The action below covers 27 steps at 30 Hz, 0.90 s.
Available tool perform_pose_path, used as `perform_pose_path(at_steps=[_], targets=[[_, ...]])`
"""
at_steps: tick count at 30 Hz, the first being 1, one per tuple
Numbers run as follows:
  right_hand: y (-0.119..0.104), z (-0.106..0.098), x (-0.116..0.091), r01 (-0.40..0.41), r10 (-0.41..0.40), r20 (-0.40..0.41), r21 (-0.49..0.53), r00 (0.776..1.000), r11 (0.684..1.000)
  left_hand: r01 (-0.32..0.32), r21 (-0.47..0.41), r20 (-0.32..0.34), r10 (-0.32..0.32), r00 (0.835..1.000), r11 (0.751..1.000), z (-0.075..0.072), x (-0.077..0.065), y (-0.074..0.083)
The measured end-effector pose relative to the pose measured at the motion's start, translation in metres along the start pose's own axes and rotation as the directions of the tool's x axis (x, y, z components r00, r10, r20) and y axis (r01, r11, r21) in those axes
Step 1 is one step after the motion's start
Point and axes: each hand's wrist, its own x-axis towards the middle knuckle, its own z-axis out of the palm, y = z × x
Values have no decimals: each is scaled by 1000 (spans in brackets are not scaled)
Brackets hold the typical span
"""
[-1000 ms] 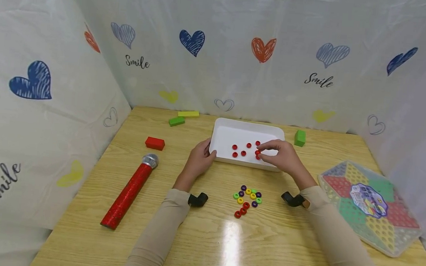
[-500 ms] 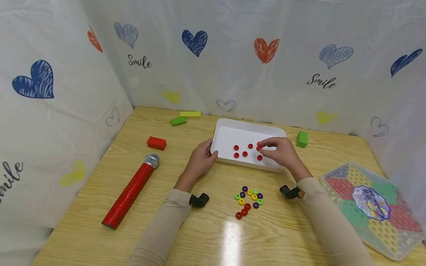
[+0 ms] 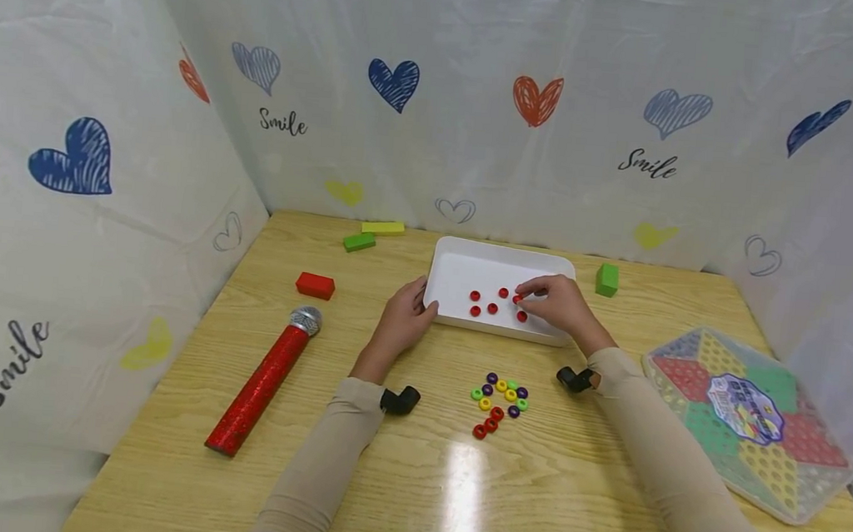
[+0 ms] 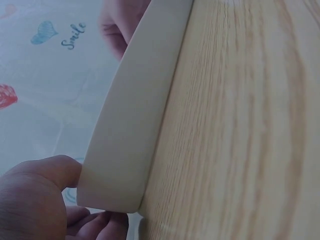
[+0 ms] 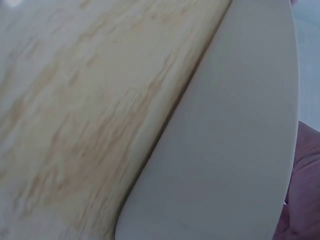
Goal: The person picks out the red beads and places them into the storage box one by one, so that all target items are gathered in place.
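White tray [image 3: 464,265] on the wood table [image 3: 560,477], just right of centre in the head view. Left hand [image 3: 403,318] clamped on the tray's near-left corner, thumb at the rim, fingers curled against the wall. Right hand [image 3: 559,304] over the tray's right part, thumb and forefinger together on a pinched red bead [image 3: 517,299]; the right wrist view hides the fingertips behind the wall. Five loose red beads [image 3: 492,309] lie in the tray, left of and below the pinch. Below frame centre, on the wood: a cluster of purple, yellow and green beads [image 3: 510,395], three red beads [image 3: 492,426] trailing down-left.

Step in hand, my reading: arranging red beads inside the braced tray; setting or lifting, cannot tell. Next move calls for light fingertip control, neighbours not nudged, tray kept steady.
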Motion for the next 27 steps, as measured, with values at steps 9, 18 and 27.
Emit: perform_pose_path(at_steps=[9,18,27], targets=[[2,7,2,-54,54,20,1,998,999,-1,-15,8,1,1000,1000,-1,0,-2],[3,9,3,-40,40,21,1,999,999,6,-27,6,-5,1000,1000,0,1,-2],[4,8,2,-38,38,19,12,999,999,-8,-18,6,8,1000,1000,0,-1,-3]])
